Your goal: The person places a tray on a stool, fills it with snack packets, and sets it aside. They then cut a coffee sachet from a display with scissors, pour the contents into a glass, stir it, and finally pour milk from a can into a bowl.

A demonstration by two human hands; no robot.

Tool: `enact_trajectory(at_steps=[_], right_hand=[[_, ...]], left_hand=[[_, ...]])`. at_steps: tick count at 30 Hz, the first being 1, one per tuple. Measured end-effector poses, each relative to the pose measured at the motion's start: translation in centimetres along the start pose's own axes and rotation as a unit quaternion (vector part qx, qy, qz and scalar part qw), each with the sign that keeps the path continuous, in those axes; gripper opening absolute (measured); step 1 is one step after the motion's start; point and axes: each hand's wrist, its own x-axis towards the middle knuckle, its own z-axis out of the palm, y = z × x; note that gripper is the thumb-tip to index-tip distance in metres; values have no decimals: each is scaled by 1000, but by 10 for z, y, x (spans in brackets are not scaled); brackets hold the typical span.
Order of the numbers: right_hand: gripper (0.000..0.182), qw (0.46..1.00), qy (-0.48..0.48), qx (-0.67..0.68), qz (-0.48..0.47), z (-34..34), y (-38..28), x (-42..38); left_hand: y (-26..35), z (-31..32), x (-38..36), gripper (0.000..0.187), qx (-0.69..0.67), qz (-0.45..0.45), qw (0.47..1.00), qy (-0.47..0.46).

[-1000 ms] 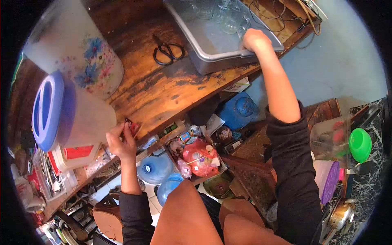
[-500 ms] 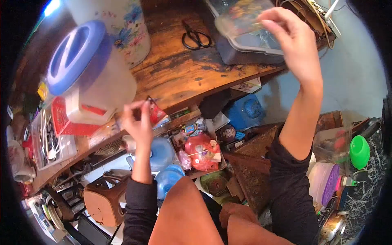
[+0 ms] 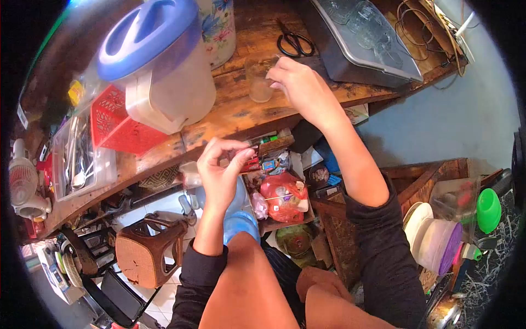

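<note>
My left hand (image 3: 218,170) pinches a small red and dark sachet (image 3: 251,163) between thumb and fingers, just off the front edge of the wooden table (image 3: 235,123). My right hand (image 3: 301,90) has its fingers closed at the rim of a clear drinking glass (image 3: 259,92), which looks to be standing on the table. Left of the glass is a large translucent pitcher (image 3: 178,88) with a blue lid. A grey tray (image 3: 378,77) holding several clear glasses sits to the right, and black-handled scissors (image 3: 296,45) lie behind my right hand.
Beside the pitcher stand a red plastic basket (image 3: 118,123) and a clear cutlery box (image 3: 87,175). A flowered container (image 3: 222,33) is behind it. Below the table are a red plastic bag (image 3: 283,197), a brown stool (image 3: 145,255) and blue containers (image 3: 241,225).
My right hand has moved left and down from above the grey tray to the table, with the glass. The left hand has shifted slightly right, still holding the sachet. The view has shifted.
</note>
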Motion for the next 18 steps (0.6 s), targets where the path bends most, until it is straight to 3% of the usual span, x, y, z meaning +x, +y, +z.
enact_trajectory(at_steps=[4, 6, 7, 9, 10, 13, 14, 15, 17, 18], right_hand=[[29, 998, 46, -29, -20, -1, -15, -4], [39, 959, 257, 120, 11, 0, -31, -8], [55, 921, 255, 274, 111, 0, -43, -21], [60, 834, 213, 478, 174, 4, -58, -40], [64, 787, 135, 574, 181, 7, -62, -46], [38, 748, 112, 621, 205, 29, -71, -55], [27, 741, 142, 618, 220, 32, -71, -54], [27, 742, 144, 617, 218, 32, -69, -56], [26, 695, 171, 632, 295, 31, -61, -60], [26, 693, 191, 625, 303, 33, -53, -66]], left_hand=[[10, 8, 12, 10, -75, -50, 996, 20], [23, 15, 24, 9, -116, -75, 989, 47], [28, 17, 30, 9, -115, -75, 989, 50], [35, 22, 41, 9, -117, -39, 990, 70], [39, 27, 46, 8, -108, -28, 992, 60], [43, 43, 53, 11, -152, -38, 988, 12], [45, 37, 54, 26, 1, -45, 998, -49], [40, 42, 54, 26, 0, -43, 998, -51], [14, 54, 57, 47, 49, 192, 973, 118], [-6, 53, 62, 61, -14, 82, 993, 81]])
